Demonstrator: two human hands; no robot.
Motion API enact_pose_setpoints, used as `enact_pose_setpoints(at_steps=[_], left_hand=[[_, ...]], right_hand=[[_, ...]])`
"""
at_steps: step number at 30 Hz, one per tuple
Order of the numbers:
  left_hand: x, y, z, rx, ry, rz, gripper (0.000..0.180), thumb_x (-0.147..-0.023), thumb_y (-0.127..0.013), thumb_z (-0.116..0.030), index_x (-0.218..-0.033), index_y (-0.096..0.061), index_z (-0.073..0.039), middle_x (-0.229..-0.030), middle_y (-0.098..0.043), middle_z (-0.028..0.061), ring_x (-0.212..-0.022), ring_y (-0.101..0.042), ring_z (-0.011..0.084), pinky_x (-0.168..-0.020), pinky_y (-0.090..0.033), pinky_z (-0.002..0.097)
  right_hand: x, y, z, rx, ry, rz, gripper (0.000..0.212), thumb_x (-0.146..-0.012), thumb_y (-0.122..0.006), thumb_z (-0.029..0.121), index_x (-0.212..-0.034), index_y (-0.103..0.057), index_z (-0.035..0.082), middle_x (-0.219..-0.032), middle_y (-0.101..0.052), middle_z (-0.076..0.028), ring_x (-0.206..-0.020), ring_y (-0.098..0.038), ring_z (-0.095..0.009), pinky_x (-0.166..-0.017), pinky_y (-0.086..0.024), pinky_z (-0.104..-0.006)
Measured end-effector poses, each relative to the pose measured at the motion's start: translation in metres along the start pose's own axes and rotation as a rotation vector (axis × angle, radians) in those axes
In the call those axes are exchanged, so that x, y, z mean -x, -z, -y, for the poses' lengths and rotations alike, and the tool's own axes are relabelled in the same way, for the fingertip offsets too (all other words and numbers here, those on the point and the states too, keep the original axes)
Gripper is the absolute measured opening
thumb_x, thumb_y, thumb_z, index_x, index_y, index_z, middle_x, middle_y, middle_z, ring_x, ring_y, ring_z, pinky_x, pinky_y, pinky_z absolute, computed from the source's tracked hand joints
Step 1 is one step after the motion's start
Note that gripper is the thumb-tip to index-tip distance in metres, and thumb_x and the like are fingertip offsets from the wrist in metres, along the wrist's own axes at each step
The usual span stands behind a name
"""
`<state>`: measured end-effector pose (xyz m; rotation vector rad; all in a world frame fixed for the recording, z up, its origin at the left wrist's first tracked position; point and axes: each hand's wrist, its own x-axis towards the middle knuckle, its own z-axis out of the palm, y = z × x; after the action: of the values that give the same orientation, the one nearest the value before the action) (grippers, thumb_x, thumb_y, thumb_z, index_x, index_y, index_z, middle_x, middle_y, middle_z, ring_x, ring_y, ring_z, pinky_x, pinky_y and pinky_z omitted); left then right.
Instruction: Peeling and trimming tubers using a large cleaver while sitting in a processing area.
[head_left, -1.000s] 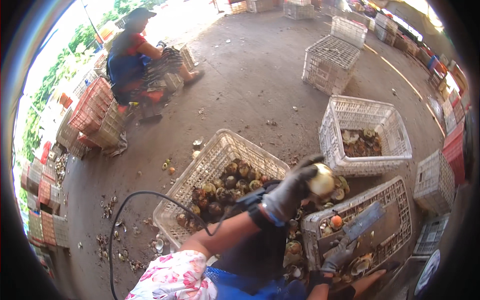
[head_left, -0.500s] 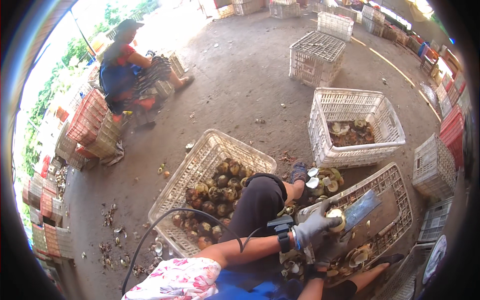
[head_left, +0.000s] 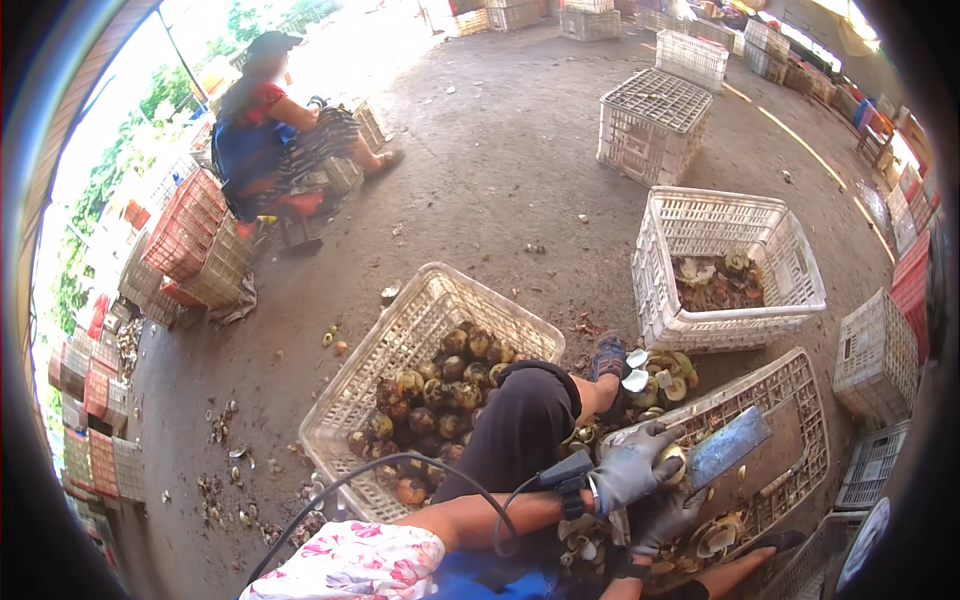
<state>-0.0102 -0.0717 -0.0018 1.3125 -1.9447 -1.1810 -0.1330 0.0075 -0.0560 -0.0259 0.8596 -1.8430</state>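
My left hand (head_left: 632,468), in a grey glove, is closed around a round pale-and-brown fruit (head_left: 673,464). The fruit sits beside the left edge of a wide, flat metal blade (head_left: 732,446), which lies slanted over a brown board (head_left: 778,432) on an upturned pale crate (head_left: 815,440). Below the fruit, my right hand (head_left: 665,522), also gloved, is close to the blade's lower end. Its fingers are in shadow, and whether they grip anything is unclear. Cut peels (head_left: 718,538) are heaped beside the right hand.
A crate of brown round fruit (head_left: 312,432) stands left of my knee. Ahead is a white crate with scraps (head_left: 650,300). Peels and white pieces (head_left: 636,380) lie by my foot. A seated person (head_left: 270,140) is at far left, near stacked crates (head_left: 190,240). A cable (head_left: 400,457) crosses my arm.
The view has shifted, so the scene sits lower and slightly right. The fruit in my left hand has turned, showing less of its white face. Both hands stay near the blade.
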Motion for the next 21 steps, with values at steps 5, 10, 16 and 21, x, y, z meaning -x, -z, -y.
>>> enact_pose_setpoints(at_steps=[5,10,16,21], left_hand=[[0.01,0.0,-0.004,0.103,0.042,-0.032,0.061,-0.083,-0.077,-0.026,-0.139,-0.057,-0.009,-0.133,-0.057,0.0191,-0.127,-0.055,0.0406,-0.108,-0.043,0.0483],[0.01,0.008,-0.011,0.034,0.114,0.045,0.07,-0.076,-0.081,-0.033,-0.133,-0.053,-0.004,-0.131,-0.056,0.0223,-0.124,-0.056,0.043,-0.105,-0.045,0.0486],[-0.004,-0.009,0.021,0.151,0.168,-0.065,0.058,-0.076,-0.079,-0.022,-0.125,-0.053,-0.007,-0.119,-0.059,0.0239,-0.115,-0.059,0.0428,-0.097,-0.048,0.0477],[-0.002,-0.03,0.007,0.203,0.139,-0.092,0.048,-0.078,-0.077,-0.02,-0.12,-0.057,-0.008,-0.112,-0.062,0.0202,-0.11,-0.062,0.0404,-0.094,-0.049,0.0479]], right_hand=[[0.0,0.01,-0.007,0.528,0.256,0.008,0.046,-0.105,-0.057,0.015,-0.146,-0.047,-0.005,-0.128,-0.061,-0.018,-0.107,-0.064,-0.03,-0.092,-0.053,-0.0428],[-0.009,0.031,-0.01,0.79,0.479,-0.122,0.039,-0.104,-0.06,0.014,-0.138,-0.055,-0.004,-0.124,-0.065,-0.017,-0.107,-0.064,-0.026,-0.092,-0.053,-0.0401],[0.002,0.019,0.004,1.288,0.547,-0.245,0.043,-0.103,-0.062,0.019,-0.138,-0.056,-0.005,-0.126,-0.064,-0.022,-0.109,-0.065,-0.03,-0.095,-0.053,-0.0425],[0.009,0.014,0.031,1.46,0.613,-0.247,0.047,-0.103,-0.065,0.023,-0.139,-0.056,-0.006,-0.128,-0.064,-0.027,-0.111,-0.065,-0.034,-0.096,-0.052,-0.0445]])
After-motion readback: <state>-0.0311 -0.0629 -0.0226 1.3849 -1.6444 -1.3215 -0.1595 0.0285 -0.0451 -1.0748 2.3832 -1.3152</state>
